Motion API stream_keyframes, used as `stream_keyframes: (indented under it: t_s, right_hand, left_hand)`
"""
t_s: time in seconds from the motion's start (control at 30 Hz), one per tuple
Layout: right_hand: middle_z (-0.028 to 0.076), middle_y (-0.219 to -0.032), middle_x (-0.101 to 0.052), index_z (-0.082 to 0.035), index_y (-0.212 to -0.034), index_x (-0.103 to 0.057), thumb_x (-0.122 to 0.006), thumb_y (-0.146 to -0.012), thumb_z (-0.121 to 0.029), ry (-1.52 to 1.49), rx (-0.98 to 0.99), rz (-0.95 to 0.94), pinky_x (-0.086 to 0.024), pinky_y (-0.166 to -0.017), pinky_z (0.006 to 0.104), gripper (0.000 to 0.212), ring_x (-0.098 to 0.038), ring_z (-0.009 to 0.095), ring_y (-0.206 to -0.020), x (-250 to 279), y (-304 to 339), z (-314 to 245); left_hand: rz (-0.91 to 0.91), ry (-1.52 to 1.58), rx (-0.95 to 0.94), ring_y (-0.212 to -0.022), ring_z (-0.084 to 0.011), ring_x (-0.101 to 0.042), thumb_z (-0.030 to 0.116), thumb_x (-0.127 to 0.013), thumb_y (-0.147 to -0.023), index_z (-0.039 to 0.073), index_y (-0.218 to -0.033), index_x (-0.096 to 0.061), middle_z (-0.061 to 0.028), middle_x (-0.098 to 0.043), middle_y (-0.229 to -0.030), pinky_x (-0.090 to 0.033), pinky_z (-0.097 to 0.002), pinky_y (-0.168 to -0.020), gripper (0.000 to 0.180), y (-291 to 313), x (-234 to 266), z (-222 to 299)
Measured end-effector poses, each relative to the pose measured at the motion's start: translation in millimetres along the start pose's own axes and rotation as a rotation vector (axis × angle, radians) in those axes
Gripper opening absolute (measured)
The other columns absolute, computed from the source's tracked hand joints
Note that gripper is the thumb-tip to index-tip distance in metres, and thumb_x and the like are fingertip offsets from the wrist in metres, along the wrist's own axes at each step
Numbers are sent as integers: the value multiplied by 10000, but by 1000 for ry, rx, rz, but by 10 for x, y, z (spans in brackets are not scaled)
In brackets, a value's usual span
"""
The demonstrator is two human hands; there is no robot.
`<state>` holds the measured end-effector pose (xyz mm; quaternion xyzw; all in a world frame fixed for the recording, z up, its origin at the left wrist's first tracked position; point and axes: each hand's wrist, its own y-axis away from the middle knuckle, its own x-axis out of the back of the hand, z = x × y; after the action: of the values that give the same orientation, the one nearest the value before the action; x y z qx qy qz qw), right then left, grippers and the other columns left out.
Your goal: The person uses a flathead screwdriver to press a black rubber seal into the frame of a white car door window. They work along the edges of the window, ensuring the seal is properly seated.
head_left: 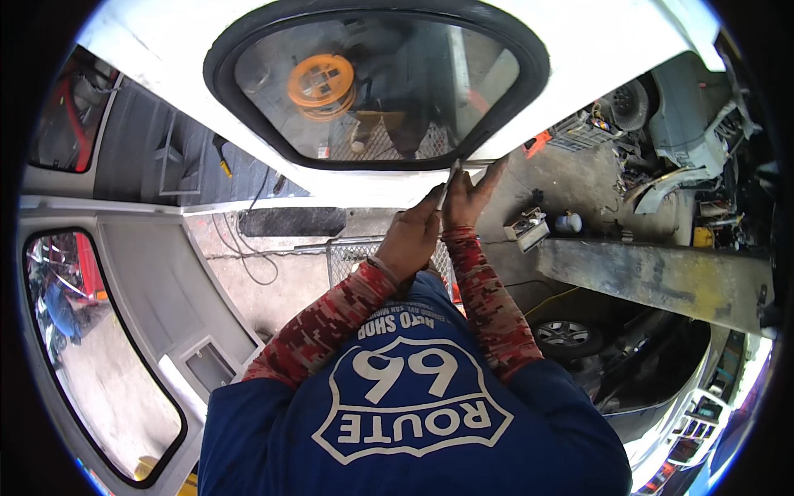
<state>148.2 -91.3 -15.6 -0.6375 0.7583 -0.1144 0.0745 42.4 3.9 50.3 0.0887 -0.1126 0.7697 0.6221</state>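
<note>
In front of me is a white vehicle panel (364,188) with a rounded window (389,91) framed by a black rubber seal (331,162). My left hand (412,238) is closed around a thin, flat, metal-looking tool (449,183), whose tip reaches the lower right part of the seal. Right beside it, my right hand (466,201) is at the panel's lower edge, its thumb near the tool and its fingers slanting up to the right. Something narrow and pale lies between that thumb and the fingers; its kind is unclear.
To the left stands a grey vehicle door (157,289) with a window. An orange reel (322,85) shows through the glass. A grey-yellow beam (662,277) juts in at right, near a small box of items (527,229). A cable (248,256) loops over the floor.
</note>
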Motion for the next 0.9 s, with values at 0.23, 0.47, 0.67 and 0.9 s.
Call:
stream_keyframes:
  t_s: [0.23,0.47,0.67,0.9]
  right_hand:
    - [317,-1578,-321,67,-1561,-227,-781,-851,-208,258,224,-17,-281,-1201,508,942,-312,478,-1468,151,-65,-233]
    - [292,-1444,-458,61,-1511,-304,-786,-862,-389,329,223,47,-369,-1117,514,925,-456,476,-1320,114,-187,-277]
    - [283,-1431,-462,77,-1497,-313,-735,-881,-478,489,294,43,-349,-1096,542,930,-441,471,-1303,132,-222,-290]
    - [279,-1467,-445,56,-1522,-293,-703,-904,-487,494,271,42,-367,-1106,527,919,-440,477,-1323,150,-190,-288]
  left_hand:
    - [-143,155,205,-598,-214,-596,110,-493,-1016,87,-1556,-403,-180,-657,-782,-514,-385,-640,548,44,64,84]
    - [-162,97,267,-1022,-350,-697,86,-472,-1010,59,-1546,-405,-278,-582,-1390,-523,-399,-905,542,6,-50,152]
    - [-137,88,204,-1179,-377,-661,98,-463,-1012,30,-1543,-401,-275,-542,-1448,-502,-395,-993,538,-34,-87,149]
    - [-152,262,171,-571,-77,-491,80,-449,-1018,92,-1573,-384,-35,-581,-743,-453,-280,-544,559,27,10,170]
